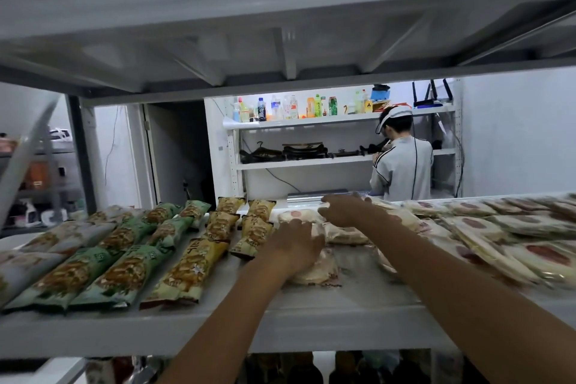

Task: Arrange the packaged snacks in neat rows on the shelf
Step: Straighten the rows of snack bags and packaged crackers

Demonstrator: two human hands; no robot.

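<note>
On the white shelf point(311, 318) lie green snack bags point(124, 271) at the left, yellow snack bags point(190, 268) beside them, and pale round-cake packets point(523, 246) in a loose pile at the right. My left hand point(296, 246) rests flat on a pale packet point(314, 274) in the middle of the shelf. Farther back, my right hand point(346, 209) lies with curled fingers on another pale packet point(299, 216); whether it grips that packet is unclear.
An upper shelf point(280, 9) hangs low overhead. A lower shelf with dark items point(343, 368) shows below. Behind the rack a person point(402, 165) stands at a white rack point(311, 125) of bottles. A silver roll point(314, 195) lies at the shelf's back edge.
</note>
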